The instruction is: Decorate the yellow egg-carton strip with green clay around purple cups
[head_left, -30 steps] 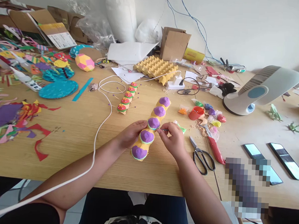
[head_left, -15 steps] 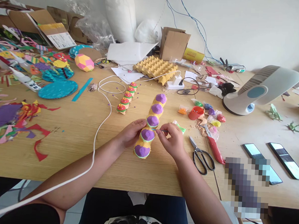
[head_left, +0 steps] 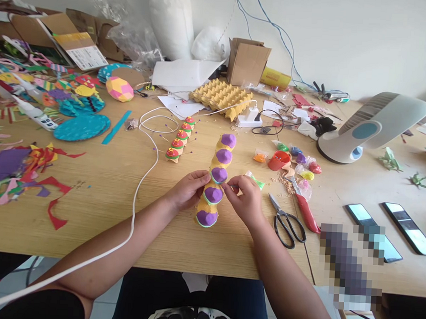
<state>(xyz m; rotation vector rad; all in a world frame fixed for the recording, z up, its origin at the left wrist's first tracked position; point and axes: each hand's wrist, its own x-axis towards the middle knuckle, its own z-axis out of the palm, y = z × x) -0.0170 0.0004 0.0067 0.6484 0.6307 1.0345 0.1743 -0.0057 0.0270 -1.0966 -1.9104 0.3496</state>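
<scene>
My left hand [head_left: 192, 188] is closed around the left side of an egg-carton strip [head_left: 210, 204], yellow with a purple cap on each bump. Pale green bands run along the lower edges of the three nearer caps. My right hand [head_left: 245, 197] is pinched at the strip's right side, beside the middle cap. Between its fingers is a thin blue stick-like tool [head_left: 235, 187], mostly hidden by them. Beyond my left hand stands a smaller egg-carton strip [head_left: 178, 143] with red and green caps and pins sticking out sideways.
Scissors [head_left: 286, 221] and a red-handled knife [head_left: 307, 212] lie to the right, near an orange cup [head_left: 279, 160] and small bags of coloured clay [head_left: 307, 168]. A white cable [head_left: 136, 205] crosses over my left forearm. A white fan [head_left: 364, 131] stands farther right.
The strip has turned slightly in my left hand, its near end shifting right. The blue tool's shaft, visible across the strip before, is now mostly out of sight.
</scene>
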